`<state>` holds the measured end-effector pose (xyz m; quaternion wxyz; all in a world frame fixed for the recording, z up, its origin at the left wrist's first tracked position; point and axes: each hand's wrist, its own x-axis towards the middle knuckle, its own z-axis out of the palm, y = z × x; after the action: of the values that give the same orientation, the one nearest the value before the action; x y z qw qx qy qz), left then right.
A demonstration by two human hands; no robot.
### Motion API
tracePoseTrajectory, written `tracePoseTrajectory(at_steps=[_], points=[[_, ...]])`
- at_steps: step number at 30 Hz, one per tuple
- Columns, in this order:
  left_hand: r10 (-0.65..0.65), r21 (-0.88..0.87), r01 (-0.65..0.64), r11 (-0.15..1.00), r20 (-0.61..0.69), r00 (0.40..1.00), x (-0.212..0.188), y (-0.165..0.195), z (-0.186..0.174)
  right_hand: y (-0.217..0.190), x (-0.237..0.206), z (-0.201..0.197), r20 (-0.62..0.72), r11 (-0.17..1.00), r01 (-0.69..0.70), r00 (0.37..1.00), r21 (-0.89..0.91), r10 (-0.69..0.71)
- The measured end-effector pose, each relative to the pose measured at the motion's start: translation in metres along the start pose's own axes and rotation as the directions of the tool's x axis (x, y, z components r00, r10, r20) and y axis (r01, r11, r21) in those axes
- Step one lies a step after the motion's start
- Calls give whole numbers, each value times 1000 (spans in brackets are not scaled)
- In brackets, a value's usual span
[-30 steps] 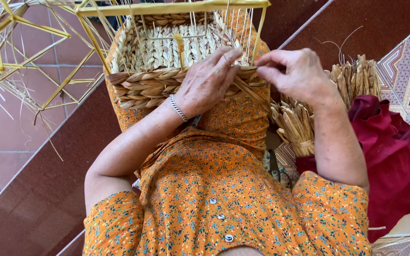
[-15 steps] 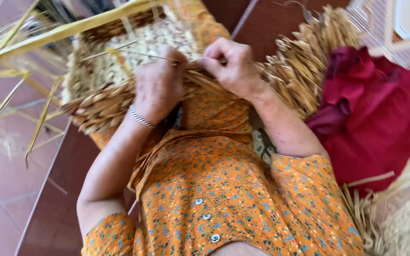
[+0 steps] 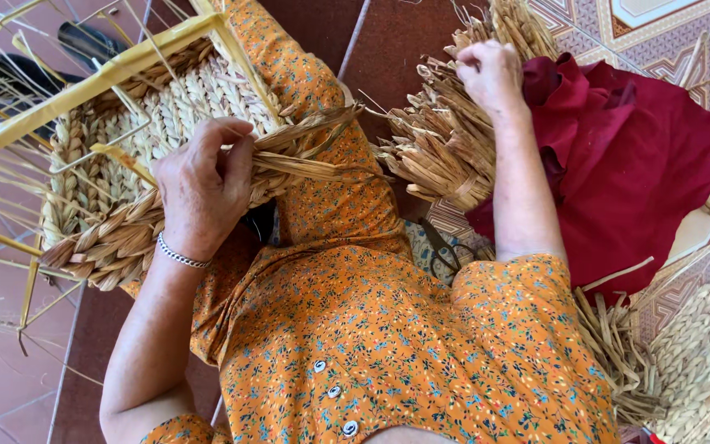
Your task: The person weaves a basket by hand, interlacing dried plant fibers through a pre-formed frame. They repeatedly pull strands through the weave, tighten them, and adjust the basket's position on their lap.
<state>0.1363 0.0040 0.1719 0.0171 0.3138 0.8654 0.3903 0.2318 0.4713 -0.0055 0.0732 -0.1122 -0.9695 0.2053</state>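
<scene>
A half-woven straw basket lies on my lap, built on a yellow metal frame. My left hand grips the thick braided rim and the loose straw strands that stick out toward the right. My right hand has reached away to a bundle of dried straw lying beside me on the floor and closes on strands at its top. I wear an orange flowered dress and a silver bracelet on the left wrist.
A dark red cloth lies over the straw at the right. Scissors rest by my right side. Another woven piece sits at the lower right. Loose straw and frame wires lie on the tiled floor at the left.
My right hand left the basket rim and moved right to the straw bundle. The left hand stayed on the rim. The view swung toward the right.
</scene>
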Motion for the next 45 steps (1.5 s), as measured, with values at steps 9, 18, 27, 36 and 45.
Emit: tracePoseTrajectory(at_steps=[9,18,27,36,45], points=[[44,-45,-45,998,-31,999,-1,0,2,-38,2,-3,-66,967,-19,997,253,37],[205,80,-196,977,-126,971,-16,-25,25,-252,-1,-47,-32,671,221,959,708,-282],[329,179,-306,935,-114,938,-24,-31,25,-309,26,-28,-37,777,445,876,445,-481],[28,3,-28,1000,-195,980,5,-39,52,-295,21,-29,-265,756,642,756,125,-598],[62,120,-27,992,-292,954,8,-41,50,-271,-33,-18,214,804,93,940,587,-265]])
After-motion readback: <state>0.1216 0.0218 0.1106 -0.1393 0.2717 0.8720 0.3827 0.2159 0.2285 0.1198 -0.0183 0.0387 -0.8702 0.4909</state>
